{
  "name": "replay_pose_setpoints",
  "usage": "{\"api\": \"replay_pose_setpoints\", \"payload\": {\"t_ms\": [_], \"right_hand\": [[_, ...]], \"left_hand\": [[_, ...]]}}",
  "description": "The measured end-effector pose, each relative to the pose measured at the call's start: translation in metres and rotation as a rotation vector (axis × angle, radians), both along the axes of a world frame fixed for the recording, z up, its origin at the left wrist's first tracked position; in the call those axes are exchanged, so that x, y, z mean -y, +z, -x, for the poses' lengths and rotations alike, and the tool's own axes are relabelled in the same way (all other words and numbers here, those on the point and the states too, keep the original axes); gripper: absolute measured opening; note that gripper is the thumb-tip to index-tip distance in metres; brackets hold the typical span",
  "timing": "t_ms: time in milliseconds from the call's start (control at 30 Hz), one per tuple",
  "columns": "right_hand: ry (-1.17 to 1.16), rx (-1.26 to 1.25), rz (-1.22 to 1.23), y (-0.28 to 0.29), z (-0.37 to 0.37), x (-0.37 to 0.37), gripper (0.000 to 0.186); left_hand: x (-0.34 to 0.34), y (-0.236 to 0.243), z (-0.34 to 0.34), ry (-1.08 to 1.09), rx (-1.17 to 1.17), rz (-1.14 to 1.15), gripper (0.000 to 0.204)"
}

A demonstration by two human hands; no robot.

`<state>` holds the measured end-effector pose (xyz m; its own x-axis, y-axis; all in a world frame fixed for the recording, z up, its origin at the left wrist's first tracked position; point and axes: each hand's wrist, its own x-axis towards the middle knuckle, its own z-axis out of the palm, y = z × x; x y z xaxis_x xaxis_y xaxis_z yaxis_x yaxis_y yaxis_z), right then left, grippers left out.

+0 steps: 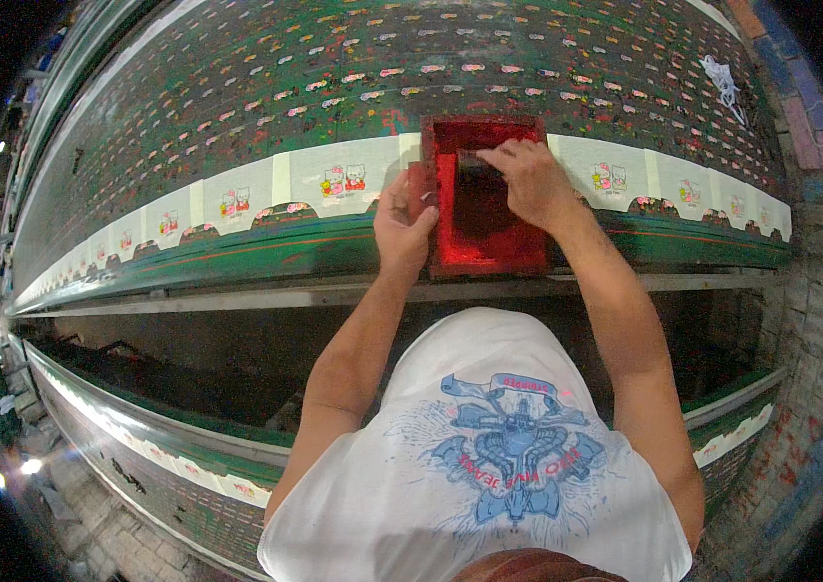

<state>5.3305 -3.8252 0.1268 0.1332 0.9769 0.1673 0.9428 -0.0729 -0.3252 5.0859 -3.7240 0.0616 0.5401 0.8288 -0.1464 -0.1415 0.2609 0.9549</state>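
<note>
A red-stained screen printing frame lies on the near edge of the long green table, over a row of pale printed fabric pieces. My left hand is closed on a red block at the frame's left side. Inside the frame, wet-looking red covers the margins around a darker middle. My right hand reaches over the frame's right half, fingers pinched on the top of a dark flat squeegee, which stands near the frame's far end. The squeegee's lower edge is hard to make out.
The table carries rows of small coloured print marks. A white crumpled string lies at its far right. Behind me runs a second long table with similar pale pieces. Brick paving borders the right side.
</note>
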Motion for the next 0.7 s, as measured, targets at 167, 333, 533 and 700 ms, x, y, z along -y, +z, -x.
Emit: {"api": "replay_pose_setpoints", "payload": {"t_ms": [167, 333, 533, 700], "right_hand": [[0.024, 0.015, -0.032, 0.001, 0.045, 0.045, 0.053], [0.044, -0.037, -0.03, 0.011, 0.078, 0.078, 0.052], [0.049, -0.105, 0.004, 0.023, 0.094, 0.098, 0.05], [0.032, -0.242, -0.007, 0.021, 0.092, 0.121, 0.053]], "left_hand": [[0.002, -0.006, -0.002, 0.008, 0.136, 0.021, 0.078], [0.003, -0.007, 0.0, 0.013, 0.081, -0.015, 0.079], [0.012, -0.001, -0.003, 0.025, -0.045, -0.166, 0.086], [0.028, 0.008, -0.008, 0.068, -0.035, -0.278, 0.091]]}}
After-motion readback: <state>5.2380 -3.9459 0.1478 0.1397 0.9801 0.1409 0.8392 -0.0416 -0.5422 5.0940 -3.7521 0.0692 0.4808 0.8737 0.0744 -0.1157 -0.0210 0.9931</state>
